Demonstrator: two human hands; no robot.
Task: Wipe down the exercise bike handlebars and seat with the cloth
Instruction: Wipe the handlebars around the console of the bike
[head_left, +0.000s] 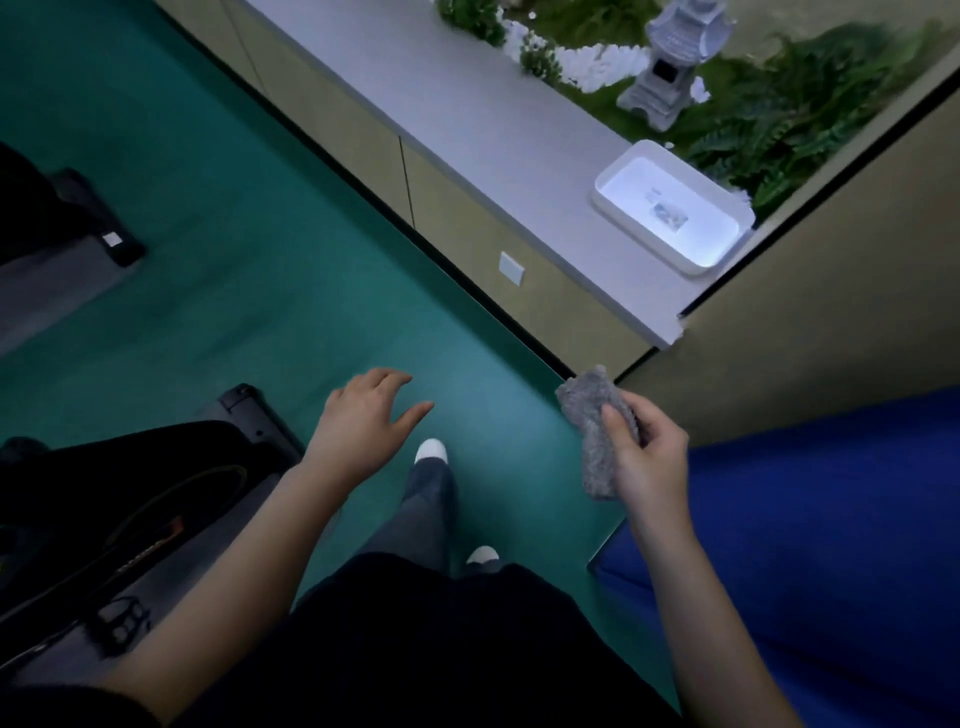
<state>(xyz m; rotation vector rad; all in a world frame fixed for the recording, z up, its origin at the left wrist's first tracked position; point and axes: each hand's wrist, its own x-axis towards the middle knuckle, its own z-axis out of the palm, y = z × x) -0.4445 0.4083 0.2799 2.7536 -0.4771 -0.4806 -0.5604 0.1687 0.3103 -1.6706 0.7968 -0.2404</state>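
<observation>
- Right of centre in the frame, the right grip (647, 457) pinches the grey cloth (597, 415) between thumb and curled fingers; the cloth hangs bunched, touching nothing else.
- Left grip (363, 421) hovers spread and empty above the teal floor (260, 260).
- Handlebars and seat do not show; the black machine (130, 493) at lower left may be the bike, though I cannot tell.
- Best next: open the cloth into a broader wiping face and turn toward that machine.
- Blue cushion (831, 519) at lower right crowds the feet; at upper right a surface (467, 119) carries a white tray (691, 267) and a stone lantern (670, 57).
</observation>
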